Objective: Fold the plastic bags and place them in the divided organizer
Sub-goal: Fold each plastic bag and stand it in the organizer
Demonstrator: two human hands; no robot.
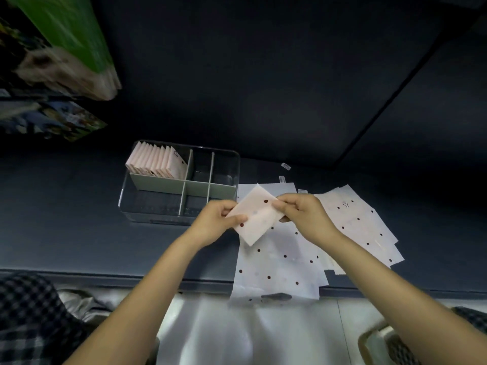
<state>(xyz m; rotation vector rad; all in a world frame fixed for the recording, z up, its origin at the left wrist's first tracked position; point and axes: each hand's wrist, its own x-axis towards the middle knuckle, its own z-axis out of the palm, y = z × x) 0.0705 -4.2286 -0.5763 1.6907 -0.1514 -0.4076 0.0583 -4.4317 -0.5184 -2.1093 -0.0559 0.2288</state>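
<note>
A folded white plastic bag (257, 216) with dark red dots is held above the table between both hands. My left hand (217, 223) pinches its left edge and my right hand (303, 214) pinches its right corner. Under them lies a flat dotted bag (279, 264) that hangs over the table's front edge. More flat bags (361, 222) are spread to the right. The clear divided organizer (224, 164) stands just left of the hands. Its back left compartment holds several folded bags (155, 162) standing upright; the other compartments look empty.
The dark table (79, 206) runs left and right, with a dark wall behind. Colourful boxes (52, 61) stand at the far left. Small white labels (286, 166) lie behind the bags. Checked fabric (29, 312) shows at the lower left.
</note>
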